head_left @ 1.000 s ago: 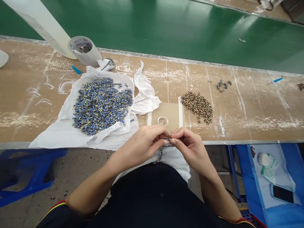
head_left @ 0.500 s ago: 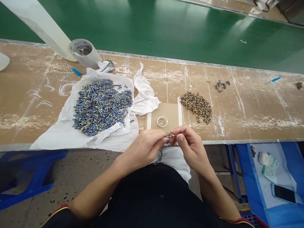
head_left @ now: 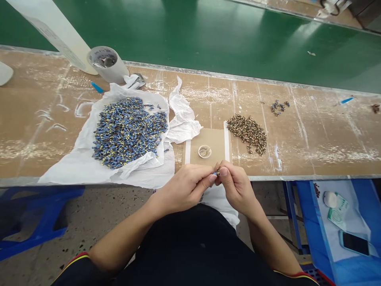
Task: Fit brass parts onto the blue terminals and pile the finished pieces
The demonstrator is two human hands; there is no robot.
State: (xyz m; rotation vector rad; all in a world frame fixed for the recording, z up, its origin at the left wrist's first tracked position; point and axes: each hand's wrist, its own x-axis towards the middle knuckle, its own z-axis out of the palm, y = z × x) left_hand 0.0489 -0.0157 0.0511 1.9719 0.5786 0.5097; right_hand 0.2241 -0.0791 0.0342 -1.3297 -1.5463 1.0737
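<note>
My left hand (head_left: 188,186) pinches a tiny blue piece (head_left: 215,173) between thumb and forefinger, above the table's front edge. My right hand (head_left: 238,187) meets it fingertip to fingertip, its thumb and forefinger closed on the piece's other end, where a dark and yellowish part shows. The fingers hide most of the piece. Just beyond the hands, a small round clear cup (head_left: 204,151) with a thin stick in it stands on a cardboard sheet (head_left: 218,139). Left of the hands lies a large heap of small blue-and-yellow pieces (head_left: 127,133); to the right is a smaller brown-and-yellow heap (head_left: 248,133).
White paper (head_left: 68,163) lies under the blue heap, with a crumpled strip (head_left: 183,123) beside it. A tape roll (head_left: 114,69) stands behind. A few loose pieces (head_left: 278,107) lie at the back right. A phone (head_left: 355,243) rests on a blue surface below right.
My right thumb and forefinger have closed onto the small piece, where they were spread more apart before. Both hands have shifted slightly, now closer together.
</note>
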